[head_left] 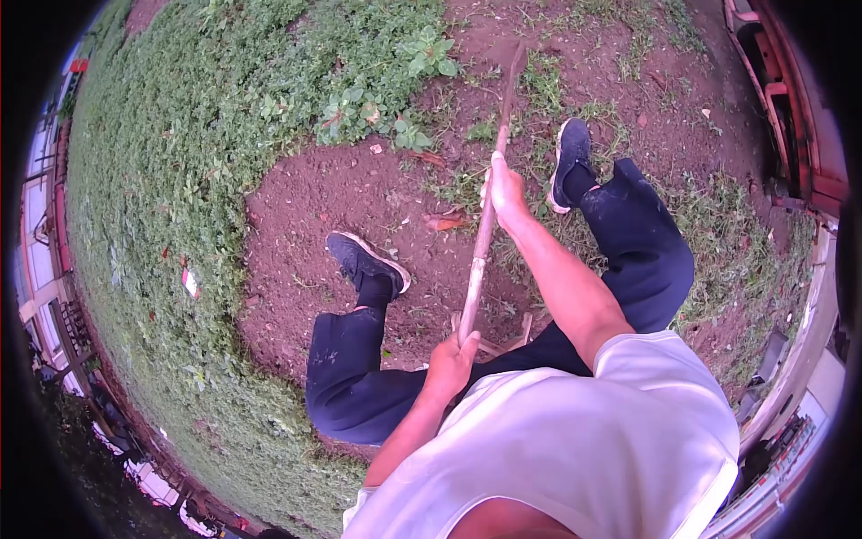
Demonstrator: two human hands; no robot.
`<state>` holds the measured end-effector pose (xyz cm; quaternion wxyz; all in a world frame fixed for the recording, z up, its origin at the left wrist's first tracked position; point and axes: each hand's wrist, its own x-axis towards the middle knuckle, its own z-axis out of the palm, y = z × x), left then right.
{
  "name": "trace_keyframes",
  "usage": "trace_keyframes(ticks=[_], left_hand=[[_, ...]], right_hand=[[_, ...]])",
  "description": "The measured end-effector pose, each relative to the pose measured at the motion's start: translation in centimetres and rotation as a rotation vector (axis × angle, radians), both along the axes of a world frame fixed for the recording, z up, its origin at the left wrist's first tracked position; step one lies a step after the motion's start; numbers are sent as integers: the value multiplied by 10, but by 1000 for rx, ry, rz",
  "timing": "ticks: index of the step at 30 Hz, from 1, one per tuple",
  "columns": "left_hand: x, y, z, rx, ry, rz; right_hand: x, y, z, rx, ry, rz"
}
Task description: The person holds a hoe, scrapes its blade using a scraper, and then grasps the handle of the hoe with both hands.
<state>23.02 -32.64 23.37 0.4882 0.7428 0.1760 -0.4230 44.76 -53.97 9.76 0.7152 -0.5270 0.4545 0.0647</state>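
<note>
A long wooden-handled hoe slants away from me over the ground between my feet. My left hand is wrapped round the near end of its handle, close to my lap. Farther up the handle, my right hand grips it with the arm stretched forward. The hoe's dark, thin far end reaches the brown soil; its blade is hard to make out there. Low-growing green weeds cover the ground on the left, and a few leafy plants stand near the hoe.
My shoes rest on the soil either side of the hoe. Wooden legs, perhaps of a stool, show beneath me. Uprooted or wilted weeds lie to the right. A red metal structure stands at the right edge.
</note>
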Motion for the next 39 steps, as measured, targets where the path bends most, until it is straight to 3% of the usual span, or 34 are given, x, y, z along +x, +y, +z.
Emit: trace_keyframes(ticks=[4, 7, 10, 13, 15, 17, 23, 26, 29, 32, 39], left_hand=[[38, -18, -8, -91, 66, 50], [62, -27, 0, -282, 375, 290], [49, -19, -3, -251, 531, 435], [4, 18, 12, -268, 687, 475], [8, 36, 61, -76, 624, 205], [-9, 50, 88, 49, 579, 149], [-40, 64, 93, 73, 451, 103], [-32, 43, 75, -86, 464, 212], [-15, 20, 43, -290, 468, 305], [21, -17, 62, -480, 424, 347], [17, 1, 95, -569, 215, 2]], right_hand=[[34, -17, -22, -65, 12, 84], [60, -9, -55, -138, 35, 217], [38, 17, -75, -295, 204, 480], [-21, 48, -85, -235, 221, 421], [-60, 66, -58, -194, 243, 404], [-99, 83, -31, -116, 258, 359], [-125, 94, -24, -61, 212, 277], [-88, 66, -16, -84, 66, 178], [-53, 45, 6, 143, 20, 81], [-53, 42, 42, 280, 96, 26], [-101, 16, 101, 511, -41, 16]])
